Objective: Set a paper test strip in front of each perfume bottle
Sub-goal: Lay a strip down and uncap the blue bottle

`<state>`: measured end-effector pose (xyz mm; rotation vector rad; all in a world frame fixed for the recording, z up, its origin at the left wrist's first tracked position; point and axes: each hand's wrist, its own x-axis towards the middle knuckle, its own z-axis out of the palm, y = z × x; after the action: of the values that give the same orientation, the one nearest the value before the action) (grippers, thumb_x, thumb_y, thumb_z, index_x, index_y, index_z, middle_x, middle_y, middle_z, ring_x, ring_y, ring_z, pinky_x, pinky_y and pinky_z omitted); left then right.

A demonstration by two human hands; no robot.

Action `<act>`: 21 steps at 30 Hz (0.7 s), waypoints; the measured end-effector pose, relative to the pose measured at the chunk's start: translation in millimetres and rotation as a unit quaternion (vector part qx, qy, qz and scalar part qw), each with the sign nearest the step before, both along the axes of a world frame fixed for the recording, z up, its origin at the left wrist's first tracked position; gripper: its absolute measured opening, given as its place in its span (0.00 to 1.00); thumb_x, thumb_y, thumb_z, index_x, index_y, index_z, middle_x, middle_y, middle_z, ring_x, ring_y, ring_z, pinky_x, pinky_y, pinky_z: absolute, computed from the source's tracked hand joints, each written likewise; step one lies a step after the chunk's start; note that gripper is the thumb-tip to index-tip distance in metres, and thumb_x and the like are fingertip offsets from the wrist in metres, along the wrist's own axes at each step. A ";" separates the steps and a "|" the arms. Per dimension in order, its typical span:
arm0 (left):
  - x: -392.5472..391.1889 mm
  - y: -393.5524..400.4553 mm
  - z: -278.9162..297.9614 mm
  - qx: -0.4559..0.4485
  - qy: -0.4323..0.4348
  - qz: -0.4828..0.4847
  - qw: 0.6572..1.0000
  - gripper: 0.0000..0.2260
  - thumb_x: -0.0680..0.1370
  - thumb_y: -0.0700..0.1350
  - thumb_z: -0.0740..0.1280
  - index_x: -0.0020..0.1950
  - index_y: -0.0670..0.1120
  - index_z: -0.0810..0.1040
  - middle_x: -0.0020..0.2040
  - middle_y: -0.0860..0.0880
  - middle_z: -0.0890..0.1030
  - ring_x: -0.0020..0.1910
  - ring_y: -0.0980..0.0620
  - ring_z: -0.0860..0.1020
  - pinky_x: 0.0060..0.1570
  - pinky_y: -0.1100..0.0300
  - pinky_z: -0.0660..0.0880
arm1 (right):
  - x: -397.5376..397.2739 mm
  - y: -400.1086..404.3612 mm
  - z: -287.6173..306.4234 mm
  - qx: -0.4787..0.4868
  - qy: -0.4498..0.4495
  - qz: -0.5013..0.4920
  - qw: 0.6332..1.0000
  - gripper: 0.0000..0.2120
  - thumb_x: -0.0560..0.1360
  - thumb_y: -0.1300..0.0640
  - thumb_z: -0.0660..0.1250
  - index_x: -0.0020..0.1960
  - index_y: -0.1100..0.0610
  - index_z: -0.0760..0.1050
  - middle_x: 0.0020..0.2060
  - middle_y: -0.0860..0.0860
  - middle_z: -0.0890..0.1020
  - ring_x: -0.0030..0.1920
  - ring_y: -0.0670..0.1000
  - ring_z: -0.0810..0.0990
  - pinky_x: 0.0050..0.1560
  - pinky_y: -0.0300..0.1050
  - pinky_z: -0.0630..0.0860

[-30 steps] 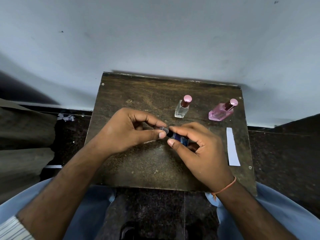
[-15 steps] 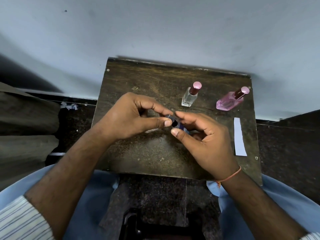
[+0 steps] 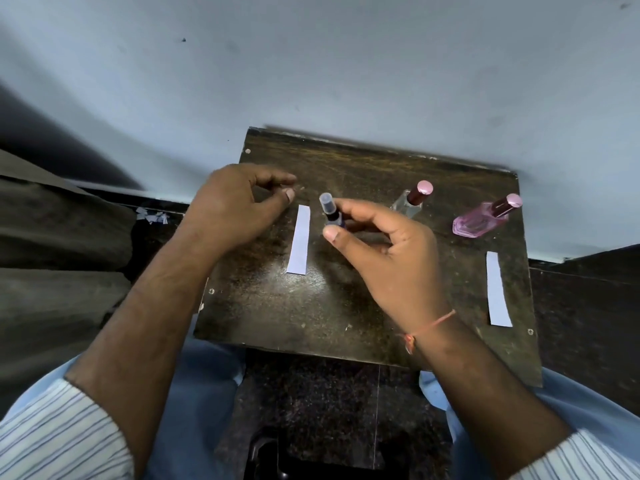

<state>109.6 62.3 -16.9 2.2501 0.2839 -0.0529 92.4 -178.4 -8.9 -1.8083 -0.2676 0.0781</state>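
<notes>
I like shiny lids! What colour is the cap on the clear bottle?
Pink, with a dark red neck below. The cap on the clear bottle shows in the head view.

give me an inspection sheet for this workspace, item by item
surface: small dark wooden table, worn, against a pale wall
job's things: clear bottle and pink bottle at the back right; small dark blue bottle in hand; one paper strip left of centre, a second strip near the right edge, in front of the pink bottle
clutter: paper scraps on the floor at left
grippers: right hand fingers pinch the small bottle; left hand curled, empty
cables: nothing seen
surroundings: dark floor, person's knees under the table
</notes>
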 end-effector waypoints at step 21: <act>1.1 -4.1 2.8 -0.024 0.001 0.001 1.000 0.09 0.82 0.55 0.74 0.61 0.64 0.88 0.55 0.63 0.89 0.47 0.73 0.80 0.46 0.81 0.70 | 48.2 52.8 -29.4 0.000 0.029 -0.015 0.999 0.17 0.74 0.63 0.81 0.52 0.42 0.84 0.48 0.44 0.91 0.50 0.45 0.90 0.55 0.42 0.85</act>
<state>110.7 58.2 -14.1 2.2030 0.2833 -0.0609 140.5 -125.6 -38.3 -1.8065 -0.1986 0.1087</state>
